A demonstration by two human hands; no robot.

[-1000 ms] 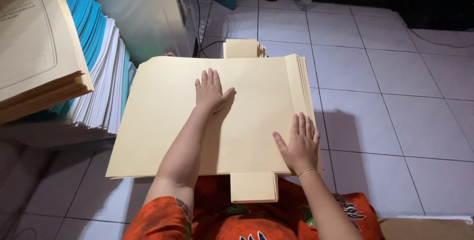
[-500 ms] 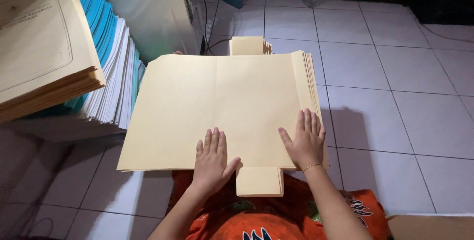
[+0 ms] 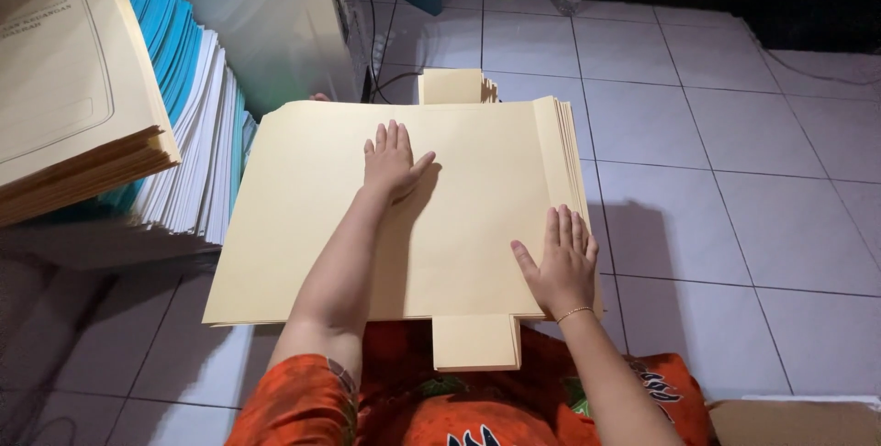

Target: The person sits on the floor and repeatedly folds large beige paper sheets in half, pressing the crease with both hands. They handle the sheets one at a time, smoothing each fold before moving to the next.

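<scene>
- Head view: the left hand lies flat, fingers spread, palm down on the upper middle of the top sheet of a stack of cream folder blanks, grasping nothing.
- The right hand presses open-palmed on the stack's near right corner.
- The stack rests across the person's lap, above the white tiled floor.
- To the left stand piles of blue and white paper and printed cream folders.

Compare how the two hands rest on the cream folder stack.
The left hand lies far up the cream folder stack, near its middle, arm stretched out; the right hand sits near the stack's close right corner. The left hand's thumb juts out to the right; the right hand's thumb points left. Both lie flat, palms down, holding nothing.
</scene>
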